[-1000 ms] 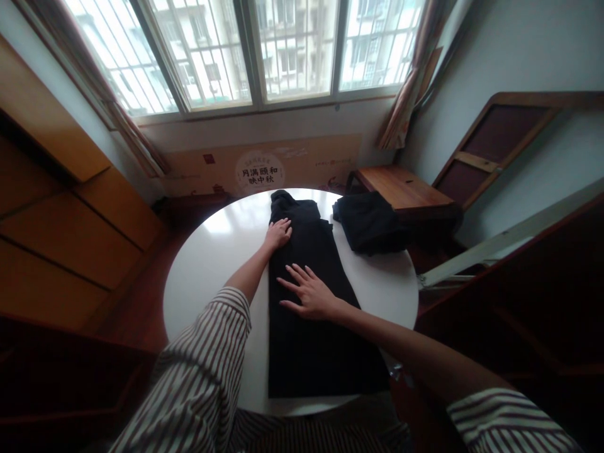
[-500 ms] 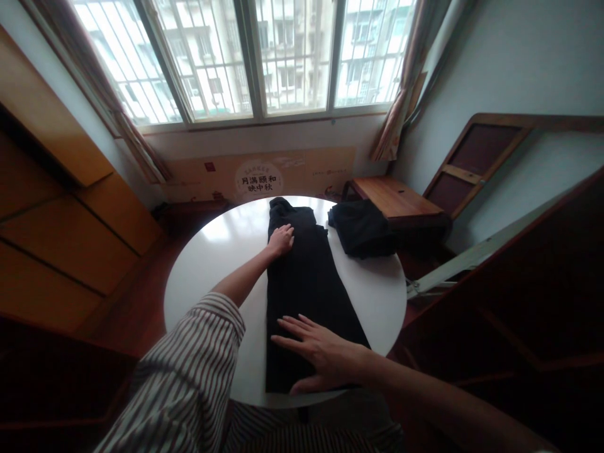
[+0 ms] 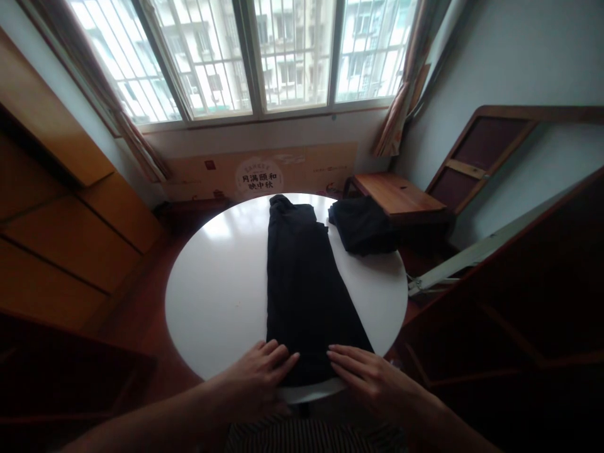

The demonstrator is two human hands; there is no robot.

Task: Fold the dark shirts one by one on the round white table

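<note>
A pair of black trousers lies folded lengthwise on the round white table, its narrow bunched end far from me and its wide leg end at the near edge. At the near left corner, my left hand has its fingers curled over the cloth, closed on it. Across from it, my right hand holds the near right part, fingers together on top; its thumb is hidden. A folded stack of black cloth rests at the table's right far side.
Behind the table on the right stands a low wooden table. A printed cardboard panel leans below the barred window. Wooden cabinets line the left, and a dark wooden panel rises at the right.
My left hand has come back from the far part of the trousers to their near left corner. My right hand, spread flat before, has shifted right and drawn its fingers together.
</note>
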